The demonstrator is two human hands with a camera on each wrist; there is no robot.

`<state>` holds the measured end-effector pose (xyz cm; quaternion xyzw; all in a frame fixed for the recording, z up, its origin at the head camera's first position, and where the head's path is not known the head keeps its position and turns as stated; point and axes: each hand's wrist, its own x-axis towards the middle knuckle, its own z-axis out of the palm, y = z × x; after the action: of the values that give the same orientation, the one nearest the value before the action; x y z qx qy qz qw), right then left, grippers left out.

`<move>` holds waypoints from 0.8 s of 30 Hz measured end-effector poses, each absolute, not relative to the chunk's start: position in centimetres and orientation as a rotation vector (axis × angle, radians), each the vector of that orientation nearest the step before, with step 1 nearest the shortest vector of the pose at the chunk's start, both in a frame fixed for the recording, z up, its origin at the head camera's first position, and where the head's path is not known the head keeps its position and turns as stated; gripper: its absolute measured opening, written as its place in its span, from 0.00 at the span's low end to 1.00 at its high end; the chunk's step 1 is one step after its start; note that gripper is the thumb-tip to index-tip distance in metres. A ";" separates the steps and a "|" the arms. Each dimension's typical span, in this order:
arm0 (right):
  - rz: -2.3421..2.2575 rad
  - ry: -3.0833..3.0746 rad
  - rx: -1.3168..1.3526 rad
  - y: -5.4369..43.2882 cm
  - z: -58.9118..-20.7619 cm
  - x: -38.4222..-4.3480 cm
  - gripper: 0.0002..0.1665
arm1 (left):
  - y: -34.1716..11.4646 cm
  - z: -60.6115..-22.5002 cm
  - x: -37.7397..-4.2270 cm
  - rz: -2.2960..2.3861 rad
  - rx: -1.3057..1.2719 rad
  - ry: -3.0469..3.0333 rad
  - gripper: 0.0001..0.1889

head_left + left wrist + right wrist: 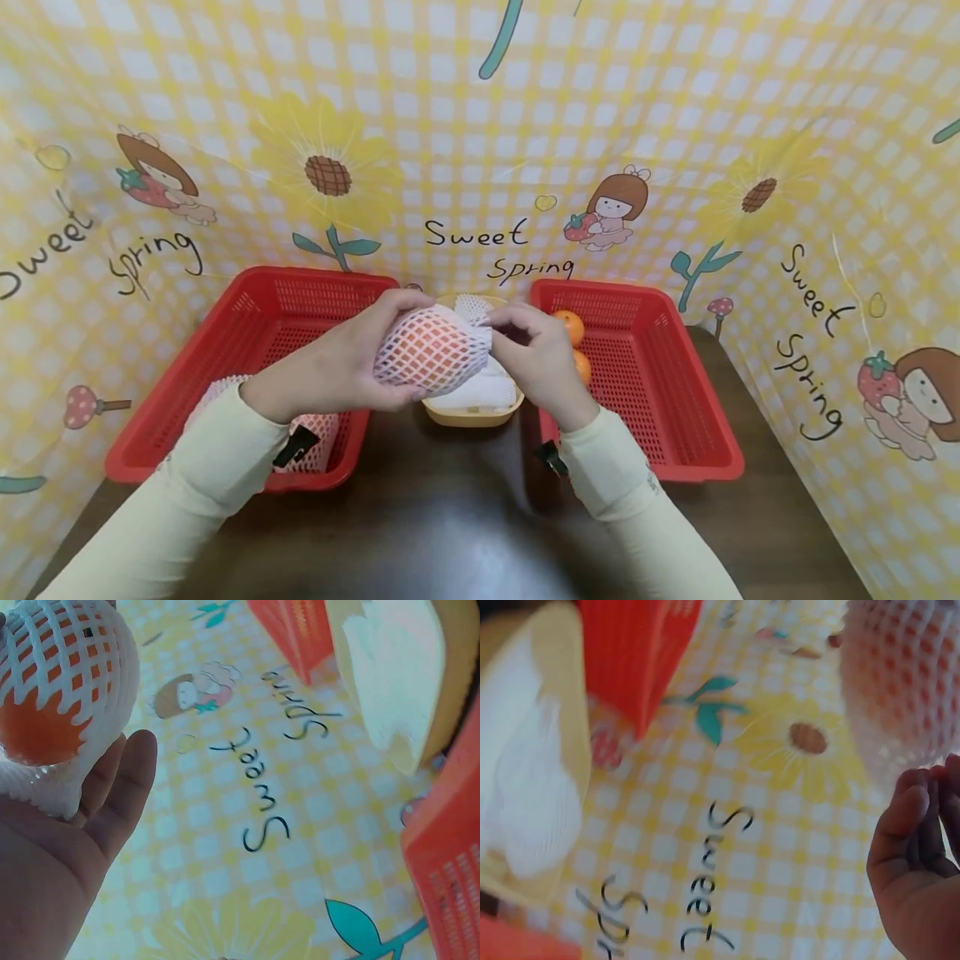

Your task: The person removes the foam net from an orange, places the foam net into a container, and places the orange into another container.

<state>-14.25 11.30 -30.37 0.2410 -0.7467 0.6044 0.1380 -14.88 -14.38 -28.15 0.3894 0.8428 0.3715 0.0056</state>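
Observation:
My left hand (337, 358) holds an orange fruit (41, 731) inside a white foam net sleeve (427, 352), fingers curved over its top and thumb along its lower side. My right hand (536, 354) pinches the gathered end of the sleeve on the right. In the right wrist view the fingertips sit right at the edge of the mesh (904, 682). In the left wrist view bare orange skin shows through a wide gap in the net. Both hands are above a small yellow basket (472, 419) with white foam nets (480, 390) in it.
A red plastic basket (322, 293) on the left has net-wrapped fruit (318, 433) near its front, partly behind my left arm. On the right, another red basket (675, 375) has oranges (570, 325) along its left side. Checked cloth (465, 150) stands behind the dark table (450, 517).

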 end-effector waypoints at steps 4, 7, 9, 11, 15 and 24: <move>1.892 -2.060 0.780 12.0 -30.1 -12.7 0.07 | -13.8 -28.1 -14.1 1.237 1.292 2.578 0.47; 1.938 -2.136 0.793 12.6 -29.8 -12.2 0.12 | -13.3 -28.1 -13.7 1.275 1.360 2.551 0.44; 1.960 -2.206 0.809 13.1 -29.6 -12.0 0.16 | -13.1 -28.1 -13.4 1.294 1.399 2.556 0.43; 1.962 -2.273 0.834 13.5 -29.5 -11.9 0.18 | -12.8 -28.0 -13.1 1.317 1.435 2.576 0.43; 1.991 -2.353 0.916 14.3 -29.6 -11.4 0.26 | -12.2 -28.0 -12.4 1.353 1.461 2.605 0.44; 2.104 -2.237 1.026 15.9 -30.4 -11.6 0.39 | -11.5 -28.4 -10.8 1.966 1.258 1.798 0.49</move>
<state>-11.62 15.87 -30.39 0.3166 -0.6900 0.6491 -0.0481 -10.83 -11.47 -28.37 0.4250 0.6073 0.6641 0.0977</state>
